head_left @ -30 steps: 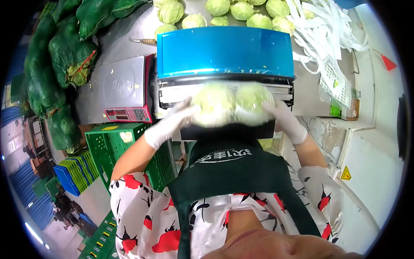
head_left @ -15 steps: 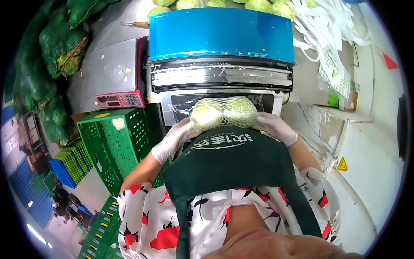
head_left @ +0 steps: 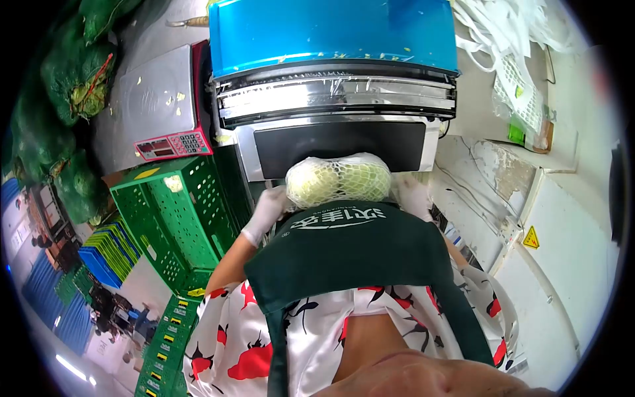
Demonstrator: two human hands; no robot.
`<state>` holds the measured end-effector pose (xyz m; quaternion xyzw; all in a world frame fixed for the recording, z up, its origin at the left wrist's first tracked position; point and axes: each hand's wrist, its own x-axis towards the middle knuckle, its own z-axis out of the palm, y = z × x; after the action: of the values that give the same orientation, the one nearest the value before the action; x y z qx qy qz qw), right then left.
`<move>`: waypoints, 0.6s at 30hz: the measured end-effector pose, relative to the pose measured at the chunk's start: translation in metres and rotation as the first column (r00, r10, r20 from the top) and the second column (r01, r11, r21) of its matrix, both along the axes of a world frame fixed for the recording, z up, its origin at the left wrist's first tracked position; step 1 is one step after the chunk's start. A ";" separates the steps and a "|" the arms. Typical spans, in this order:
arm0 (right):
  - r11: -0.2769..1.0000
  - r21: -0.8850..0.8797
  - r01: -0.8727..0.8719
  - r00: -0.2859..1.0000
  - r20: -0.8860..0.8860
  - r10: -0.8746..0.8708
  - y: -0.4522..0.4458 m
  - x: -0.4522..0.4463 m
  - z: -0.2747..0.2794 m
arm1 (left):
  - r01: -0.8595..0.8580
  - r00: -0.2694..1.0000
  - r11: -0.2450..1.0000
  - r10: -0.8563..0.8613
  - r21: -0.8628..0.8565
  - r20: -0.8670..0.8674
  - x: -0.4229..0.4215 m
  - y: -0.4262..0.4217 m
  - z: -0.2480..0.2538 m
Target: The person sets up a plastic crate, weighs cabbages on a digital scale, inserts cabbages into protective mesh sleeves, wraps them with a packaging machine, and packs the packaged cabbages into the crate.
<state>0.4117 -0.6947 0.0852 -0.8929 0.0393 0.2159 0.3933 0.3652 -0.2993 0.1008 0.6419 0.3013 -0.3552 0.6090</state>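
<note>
Two pale green cabbages [head_left: 338, 182] lie side by side in a white foam net at the front edge of a wrapping machine, against the dark apron [head_left: 350, 251]. At their left end is my left hand [head_left: 269, 206], in a white glove, with its fingers curled closed low beside the net. My right hand [head_left: 415, 197], also gloved, is closed at the right end and slightly blurred. Whatever the fingers pinch is hidden or too thin to make out. Behind the cabbages shows the machine's black plate [head_left: 340, 142].
A blue cover [head_left: 334, 33] and shiny rollers [head_left: 337, 96] stand beyond the plate. To the left are a scale [head_left: 155, 99], a green crate [head_left: 175, 218] and green net sacks [head_left: 73, 79]. White foam nets [head_left: 519, 86] lie at the right, near a wall [head_left: 562, 198].
Both hands have moved lower at the ends of the cabbages, uncovering more of the black plate. Loose film seen at the left end is no longer visible. The view has shifted.
</note>
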 end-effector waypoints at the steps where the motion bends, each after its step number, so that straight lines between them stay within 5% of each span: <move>1: 0.986 0.121 0.118 0.988 -0.111 -0.104 0.015 -0.014 -0.022 | -0.035 0.999 0.994 0.032 -0.102 -0.032 0.006 -0.005 -0.002; 4: 0.876 0.397 0.273 0.955 -0.219 -0.199 0.065 -0.006 0.008 | -0.365 0.930 0.898 0.360 -0.244 -0.066 0.018 -0.026 -0.002; 6: 0.685 0.657 0.315 0.939 -0.322 -0.122 0.078 0.011 0.020 | -0.560 0.811 0.774 0.585 -0.294 -0.003 0.049 -0.042 0.031; 7: 0.503 0.782 0.369 0.907 -0.420 -0.013 0.078 0.016 0.018 | -0.240 0.863 0.950 0.302 -0.198 0.404 0.057 -0.035 0.031; 8: 0.297 0.851 0.434 0.866 -0.484 0.123 0.079 0.024 0.015 | 0.051 0.706 0.998 -0.066 0.042 0.705 0.069 -0.025 0.032; 9: 0.083 0.860 0.504 0.817 -0.506 0.276 0.084 0.033 0.012 | 0.005 0.797 0.975 0.130 -0.222 0.589 0.080 -0.021 0.035; 10: 0.038 0.644 0.764 0.599 -0.730 0.329 0.104 0.054 0.051 | -0.075 0.857 0.883 0.295 -0.463 0.423 0.093 -0.020 0.043; 11: -0.015 0.327 0.945 0.312 -0.887 0.340 0.124 0.075 0.091 | -0.054 0.830 0.898 0.283 -0.437 0.480 0.100 -0.020 0.049; 13: 0.026 0.857 0.514 0.825 -0.503 0.257 0.141 0.074 0.107 | -0.188 0.740 0.679 0.573 -0.710 0.352 0.114 -0.041 0.089; 14: 0.119 0.876 0.467 0.838 -0.482 0.255 0.132 0.081 0.112 | -0.276 0.631 0.326 0.771 -0.904 0.086 0.116 -0.051 0.118; 15: 0.210 0.885 0.415 0.850 -0.460 0.257 0.123 0.088 0.116 | -0.183 0.726 0.328 0.680 -0.927 0.097 0.106 -0.039 0.125; 17: 0.113 0.861 0.496 0.813 -0.506 0.287 0.125 0.098 0.169 | 0.138 0.854 0.315 0.443 -0.939 0.274 0.096 -0.014 0.119; 18: 0.600 0.759 0.252 0.902 -0.409 0.138 0.128 0.094 0.157 | 0.087 0.842 0.446 0.445 -0.891 0.305 0.086 -0.010 0.113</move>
<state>0.5055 -0.5669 0.2422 -0.5504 0.0532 0.3872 0.7378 0.4516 -0.3089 0.2143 0.2651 -0.0250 -0.2096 0.9408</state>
